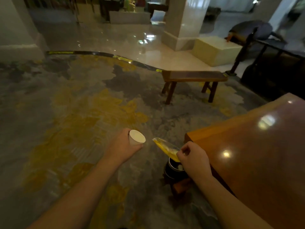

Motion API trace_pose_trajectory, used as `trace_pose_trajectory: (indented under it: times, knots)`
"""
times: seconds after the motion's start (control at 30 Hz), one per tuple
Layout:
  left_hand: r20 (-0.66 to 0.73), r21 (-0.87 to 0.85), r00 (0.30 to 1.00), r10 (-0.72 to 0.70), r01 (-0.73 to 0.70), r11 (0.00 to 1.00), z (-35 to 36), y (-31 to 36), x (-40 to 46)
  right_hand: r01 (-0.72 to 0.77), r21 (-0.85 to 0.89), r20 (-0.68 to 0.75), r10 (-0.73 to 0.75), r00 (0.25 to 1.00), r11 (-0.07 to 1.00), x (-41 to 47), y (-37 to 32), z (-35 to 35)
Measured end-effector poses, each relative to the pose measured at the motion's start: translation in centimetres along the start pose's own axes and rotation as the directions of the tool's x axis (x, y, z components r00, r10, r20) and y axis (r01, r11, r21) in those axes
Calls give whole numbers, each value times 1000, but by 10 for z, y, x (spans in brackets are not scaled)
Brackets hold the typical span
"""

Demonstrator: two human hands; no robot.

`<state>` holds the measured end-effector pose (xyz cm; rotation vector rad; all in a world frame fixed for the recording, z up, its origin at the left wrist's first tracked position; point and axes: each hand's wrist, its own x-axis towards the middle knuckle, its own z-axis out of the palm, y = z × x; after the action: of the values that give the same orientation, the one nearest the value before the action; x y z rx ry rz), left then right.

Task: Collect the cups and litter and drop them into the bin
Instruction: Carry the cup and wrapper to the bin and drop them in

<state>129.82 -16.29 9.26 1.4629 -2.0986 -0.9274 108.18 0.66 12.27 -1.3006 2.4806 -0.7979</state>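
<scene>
My left hand (pixel 123 145) grips a white paper cup (pixel 136 137) with its open mouth tilted up and to the right. Pinched in the fingers of my right hand (pixel 192 158) is a yellow and clear plastic wrapper (pixel 165 147) that slants up to the left. Directly under that hand stands a small dark round bin (pixel 172 170) with a metal rim, on the carpet beside the table corner. Something pale lies inside the bin; my hand covers part of its opening.
A glossy wooden table (pixel 257 146) fills the right side. A low wooden bench (pixel 194 76) stands further ahead on the grey and yellow carpet (pixel 74 121). Beyond the carpet edge strip lie shiny tiles, a pillar (pixel 183 22) and a pale box (pixel 214 50).
</scene>
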Motion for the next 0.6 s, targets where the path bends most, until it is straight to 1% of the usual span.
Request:
trace_pose_trajectory:
  times: [0.1, 0.2, 0.33, 0.4, 0.47, 0.6]
  knots:
    - [67, 11, 996, 59, -60, 998, -4, 2, 69, -62, 22, -44, 63, 997, 998, 39, -17, 13]
    - [105, 21, 988, 112, -114, 993, 3, 12, 128, -133, 63, -74, 138, 988, 989, 76, -21, 24]
    - [143, 18, 972, 189, -193, 981, 21, 31, 204, -226, 88, -128, 236, 963, 970, 144, -10, 39]
    - [155, 32, 965, 210, -217, 976, 32, 40, 248, -259, 127, -164, 277, 947, 958, 185, 2, 50]
    - [171, 37, 960, 221, -231, 972, 40, 49, 282, -277, 152, -166, 301, 939, 949, 216, 11, 57]
    - [242, 83, 941, 237, -264, 961, 64, 73, 352, -363, 181, -152, 391, 908, 914, 274, 26, 66]
